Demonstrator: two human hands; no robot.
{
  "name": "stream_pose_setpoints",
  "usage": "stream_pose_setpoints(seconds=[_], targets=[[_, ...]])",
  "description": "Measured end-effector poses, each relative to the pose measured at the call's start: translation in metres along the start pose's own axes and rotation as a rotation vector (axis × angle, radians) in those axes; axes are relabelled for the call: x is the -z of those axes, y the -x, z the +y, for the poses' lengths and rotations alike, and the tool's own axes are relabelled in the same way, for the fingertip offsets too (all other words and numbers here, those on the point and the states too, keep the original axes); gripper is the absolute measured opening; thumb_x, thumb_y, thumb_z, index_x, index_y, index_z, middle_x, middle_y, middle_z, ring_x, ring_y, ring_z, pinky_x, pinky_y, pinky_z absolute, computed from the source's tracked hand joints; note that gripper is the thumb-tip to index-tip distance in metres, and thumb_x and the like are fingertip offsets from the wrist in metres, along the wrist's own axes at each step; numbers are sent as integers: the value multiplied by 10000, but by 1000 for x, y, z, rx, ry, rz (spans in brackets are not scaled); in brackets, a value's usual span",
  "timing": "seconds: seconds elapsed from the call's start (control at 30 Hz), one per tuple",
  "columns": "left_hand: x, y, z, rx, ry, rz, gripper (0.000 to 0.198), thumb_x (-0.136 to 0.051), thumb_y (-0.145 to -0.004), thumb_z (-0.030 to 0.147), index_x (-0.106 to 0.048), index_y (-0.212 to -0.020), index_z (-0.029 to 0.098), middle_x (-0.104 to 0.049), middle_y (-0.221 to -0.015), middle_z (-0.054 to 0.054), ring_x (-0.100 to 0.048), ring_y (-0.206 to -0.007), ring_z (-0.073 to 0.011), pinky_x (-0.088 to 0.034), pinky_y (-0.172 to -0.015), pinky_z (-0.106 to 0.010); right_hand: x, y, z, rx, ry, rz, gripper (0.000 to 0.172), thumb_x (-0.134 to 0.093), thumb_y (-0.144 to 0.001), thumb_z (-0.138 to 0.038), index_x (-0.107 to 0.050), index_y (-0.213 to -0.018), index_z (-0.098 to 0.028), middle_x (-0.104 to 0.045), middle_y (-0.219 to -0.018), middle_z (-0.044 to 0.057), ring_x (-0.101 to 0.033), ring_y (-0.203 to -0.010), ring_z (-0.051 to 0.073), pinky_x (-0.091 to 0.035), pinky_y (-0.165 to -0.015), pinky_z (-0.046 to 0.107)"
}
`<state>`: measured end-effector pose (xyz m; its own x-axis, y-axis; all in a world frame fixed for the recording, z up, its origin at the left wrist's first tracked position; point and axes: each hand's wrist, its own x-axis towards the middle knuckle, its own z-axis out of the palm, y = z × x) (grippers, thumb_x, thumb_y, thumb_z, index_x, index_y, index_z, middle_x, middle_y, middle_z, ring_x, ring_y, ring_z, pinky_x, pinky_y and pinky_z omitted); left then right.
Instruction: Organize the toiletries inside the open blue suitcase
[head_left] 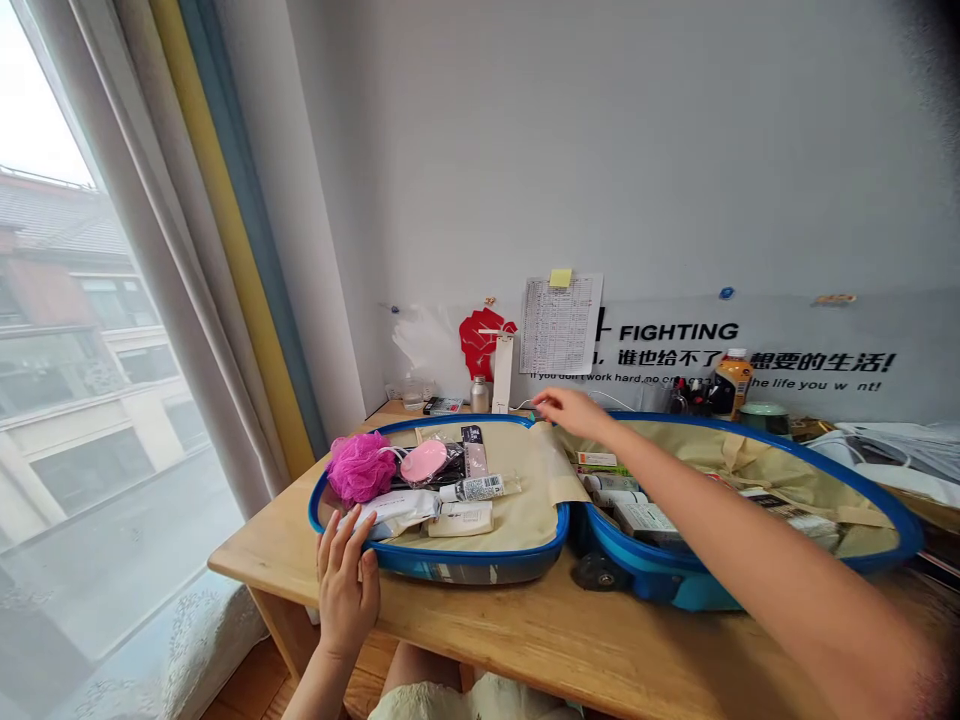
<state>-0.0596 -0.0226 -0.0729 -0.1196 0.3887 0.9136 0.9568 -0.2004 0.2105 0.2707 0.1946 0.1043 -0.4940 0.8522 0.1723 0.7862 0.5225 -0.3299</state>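
Observation:
A blue suitcase (465, 565) lies open on the wooden desk (525, 630), lined in beige. Its left half holds a pink bath sponge (360, 467), a pink round pad (422, 461), tubes and small packets (480, 488). My left hand (346, 583) rests on the near rim of that half, fingers spread and flat. My right hand (571, 410) reaches across to the far edge, near the hinge between the halves, fingers loosely bent and touching the rim or zip; nothing clear shows in it. The right half (862, 500) holds boxes and tubes (637, 510).
At the back of the desk stand a small silver bottle (480, 394), a white stand (502, 372), an orange drink bottle (731, 380) and a green bowl (763, 415). A paper sheet (560, 324) hangs on the wall. Curtains (225, 250) and a window are on the left.

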Motion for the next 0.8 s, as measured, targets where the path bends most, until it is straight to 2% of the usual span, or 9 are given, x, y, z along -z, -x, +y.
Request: stream_pose_setpoints(seconds=[0.07, 0.13, 0.3, 0.5, 0.67, 0.8], targets=[[0, 0, 0, 4, 8, 3, 415, -365, -956, 244, -478, -1355, 241, -537, -1343, -103, -324, -1400, -268, -244, -1158, -512, 16, 3, 30, -107, 29, -23, 369, -466, -951, -438, -576, -1166, -158, -648, -1036, 54, -626, -873, 131, -527, -821, 352], [0, 1, 0, 2, 13, 4, 418, -366, -957, 243, -478, -1359, 244, -534, -1351, -101, -323, -1401, -266, -248, -1157, -509, 23, 10, 57, -193, 76, -98, 343, -493, -941, -430, -594, -1115, -152, -652, -993, 44, -625, -832, 121, -534, -788, 335], [0, 1, -1, 10, 4, -5, 414, -351, -962, 255, -492, -1351, 232, -532, -1355, -106, -323, -1400, -275, -227, -1163, -521, 12, 32, 101, -304, 216, -280, 262, -541, -920, -386, -624, -1060, -180, -635, -1097, 57, -608, -946, 139, -522, -855, 349], [1, 0, 0, -10, 5, -5, 415, -363, -958, 232, -478, -1357, 234, -524, -1360, -105, -313, -1406, -267, -235, -1161, -507, -13, 32, 113, -308, 322, -298, 336, -551, -913, -378, -576, -1188, -186, -576, -1235, 83, -580, -1064, 179, -506, -914, 408], [0, 1, 0, -3, 3, -2, 409, -361, -956, 234, -489, -1345, 226, -528, -1356, -109, -313, -1407, -267, -234, -1161, -512, -30, 24, 112, -272, 362, -310, 356, -560, -907, -386, -573, -1193, -175, -582, -1223, 82, -582, -1067, 186, -503, -916, 421], [0, 2, -1, 17, 5, -10, 406, -361, -957, 250, -499, -1339, 234, -530, -1359, -101, -317, -1405, -270, -235, -1163, -517, -38, 22, 113, -269, 369, -268, 334, -556, -910, -385, -583, -1170, -178, -589, -1206, 79, -588, -1042, 175, -510, -901, 404]])
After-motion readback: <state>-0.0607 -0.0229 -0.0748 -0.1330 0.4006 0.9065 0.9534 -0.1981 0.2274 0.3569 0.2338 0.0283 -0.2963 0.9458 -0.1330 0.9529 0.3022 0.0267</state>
